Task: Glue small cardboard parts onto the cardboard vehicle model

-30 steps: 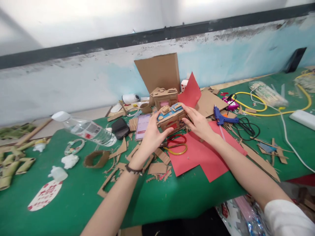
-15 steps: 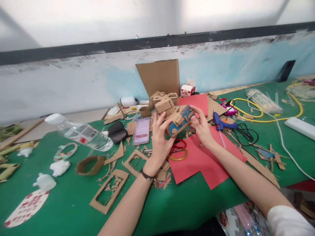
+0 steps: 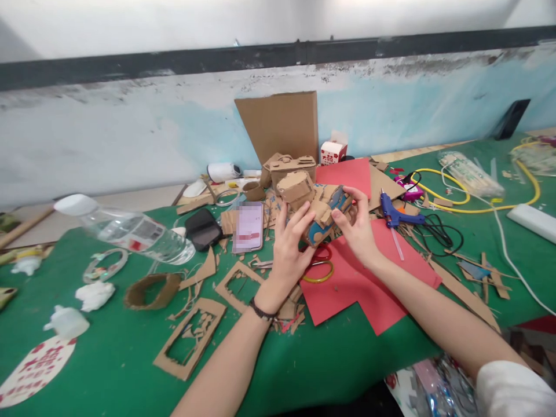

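Observation:
Between my two hands is a small cardboard model (image 3: pixel 329 211) with blue-printed sides and raised cardboard pieces on it. My left hand (image 3: pixel 292 246) grips its left end, the fingers over the top and the thumb below. At the right end my right hand (image 3: pixel 358 227) has its fingers and thumb closed on the edge. Right behind the held model stands a bulky cardboard piece (image 3: pixel 296 188), shaped like a camera. Scissors (image 3: pixel 319 272) with red and yellow handles lie below the model, partly covered by my left hand. Red paper (image 3: pixel 369 289) is spread under my right wrist.
To the left are a tilted water bottle (image 3: pixel 134 234), a phone (image 3: pixel 249 226), a black case (image 3: pixel 202 230) and cut cardboard frames (image 3: pixel 195 339). A blue glue gun (image 3: pixel 397 213) with its black cable lies right. A cardboard sheet (image 3: pixel 280 124) leans on the wall.
The view has shifted slightly, so things on the left sit farther left. Both hands still hold the cardboard model, which has tilted a little, showing more of its top.

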`<state>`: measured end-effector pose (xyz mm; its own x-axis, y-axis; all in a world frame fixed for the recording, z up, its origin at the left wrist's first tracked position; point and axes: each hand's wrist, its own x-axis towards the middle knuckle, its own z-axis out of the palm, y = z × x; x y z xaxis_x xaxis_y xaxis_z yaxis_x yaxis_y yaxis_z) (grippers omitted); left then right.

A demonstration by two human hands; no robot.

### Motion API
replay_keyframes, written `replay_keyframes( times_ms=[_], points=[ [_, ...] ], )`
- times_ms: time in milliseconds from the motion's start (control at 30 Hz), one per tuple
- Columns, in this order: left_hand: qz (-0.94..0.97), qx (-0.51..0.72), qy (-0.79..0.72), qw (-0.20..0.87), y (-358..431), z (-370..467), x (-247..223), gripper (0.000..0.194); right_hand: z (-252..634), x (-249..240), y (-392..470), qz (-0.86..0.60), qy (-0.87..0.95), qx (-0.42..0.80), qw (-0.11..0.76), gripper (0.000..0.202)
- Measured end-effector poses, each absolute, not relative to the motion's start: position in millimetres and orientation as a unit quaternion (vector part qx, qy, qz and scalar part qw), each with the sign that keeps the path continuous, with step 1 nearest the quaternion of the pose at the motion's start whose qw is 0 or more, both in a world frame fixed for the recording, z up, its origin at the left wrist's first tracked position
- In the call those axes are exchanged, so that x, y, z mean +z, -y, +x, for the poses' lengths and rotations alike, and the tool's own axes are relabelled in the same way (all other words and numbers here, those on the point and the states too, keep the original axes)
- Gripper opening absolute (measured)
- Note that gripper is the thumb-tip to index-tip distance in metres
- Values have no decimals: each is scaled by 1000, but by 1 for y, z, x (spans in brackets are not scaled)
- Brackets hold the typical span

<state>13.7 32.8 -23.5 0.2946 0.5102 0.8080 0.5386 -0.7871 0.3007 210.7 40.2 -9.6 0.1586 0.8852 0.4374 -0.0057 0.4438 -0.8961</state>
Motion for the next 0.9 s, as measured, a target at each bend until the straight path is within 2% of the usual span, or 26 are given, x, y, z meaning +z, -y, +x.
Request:
replay_keyframes(
  times_ms=[433, 633, 900],
  points=[
    [-809, -479, 339, 22, -33, 15, -31, 66, 208, -17, -39, -449, 571, 285, 626, 66],
    [-801, -491, 343, 9, -31, 19, -32, 63, 209, -18, -41, -454, 564, 293, 624, 70],
    [-810, -481, 334, -25, -35, 19, -39, 63, 206, -31, -44, -492, 556, 251, 621, 66]
  ],
)
